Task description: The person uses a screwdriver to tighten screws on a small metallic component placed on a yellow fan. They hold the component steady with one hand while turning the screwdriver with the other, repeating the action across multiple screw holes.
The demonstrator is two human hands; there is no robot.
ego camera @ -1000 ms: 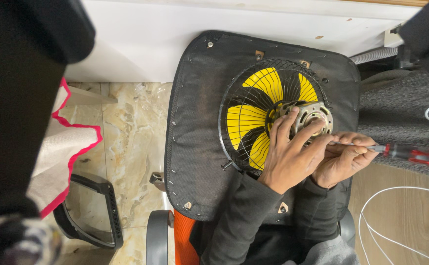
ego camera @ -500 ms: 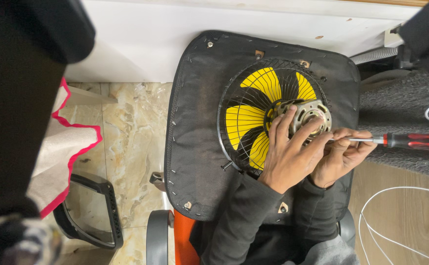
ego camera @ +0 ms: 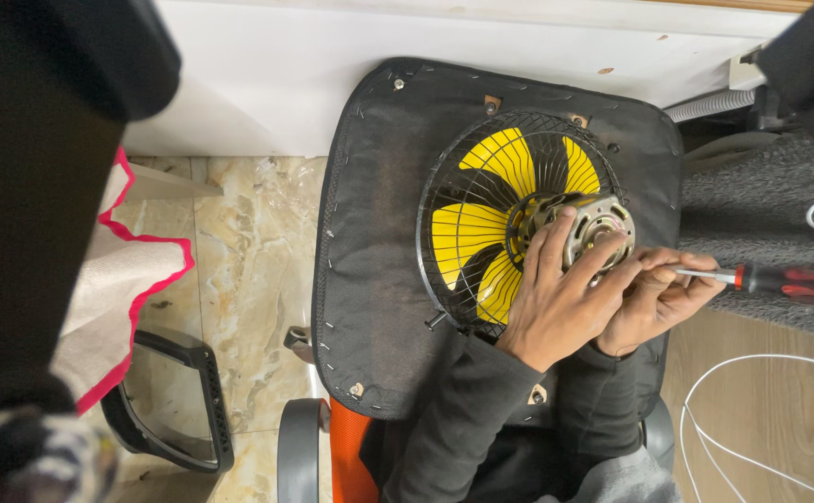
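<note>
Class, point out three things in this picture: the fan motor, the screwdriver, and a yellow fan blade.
Motor (ego camera: 595, 224), head view: on its metal housing.
Screwdriver (ego camera: 798, 279), head view: on its red and black handle.
Blade (ego camera: 463, 242), head view: on the left blade, behind the wire guard.

We see yellow blades (ego camera: 481, 233) behind a black wire grille (ego camera: 444, 186), on a dark grey seat pad (ego camera: 370, 233). The screwdriver (ego camera: 780, 279) has a red-and-black handle. The floor (ego camera: 239, 242) is beige marble with brown veins; a cream cloth (ego camera: 118, 279) has pink edging.
</note>
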